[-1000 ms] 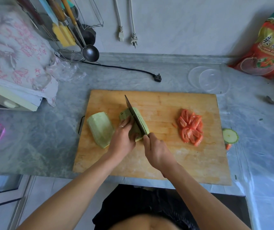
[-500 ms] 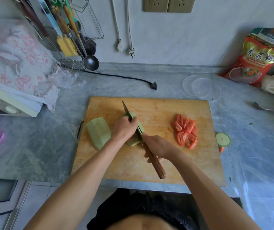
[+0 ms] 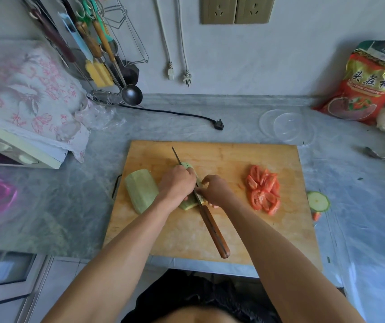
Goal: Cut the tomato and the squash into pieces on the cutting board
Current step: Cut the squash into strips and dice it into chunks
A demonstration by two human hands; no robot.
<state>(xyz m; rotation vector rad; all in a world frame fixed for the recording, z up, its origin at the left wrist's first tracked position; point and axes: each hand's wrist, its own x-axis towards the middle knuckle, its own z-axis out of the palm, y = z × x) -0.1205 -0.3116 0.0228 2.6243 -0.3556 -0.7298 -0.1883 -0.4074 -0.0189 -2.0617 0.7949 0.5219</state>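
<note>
A wooden cutting board (image 3: 238,236) lies on the grey counter. One peeled pale-green squash half (image 3: 141,191) rests at its left end. My left hand (image 3: 177,183) grips a second squash piece (image 3: 188,205) from above and hides most of it. A knife (image 3: 212,227) is set in that piece, its blade running between my hands and its brown handle lying free toward me. My right hand (image 3: 216,191) sits just right of the blade, fingers curled on the squash's right side. Cut tomato wedges (image 3: 263,190) are piled on the board's right.
A round squash slice (image 3: 318,201) and a tomato bit (image 3: 316,215) lie off the board's right edge. Clear plastic lids (image 3: 287,127), a spoon (image 3: 378,156) and a red bag (image 3: 368,85) are at the back right. A black plug (image 3: 218,124), hanging utensils (image 3: 107,61) and a cloth-covered appliance (image 3: 28,108) stand left.
My right hand has let go of the knife handle and slid forward to the squash beside the blade. My left hand has closed further over the piece. The camera has tilted up.
</note>
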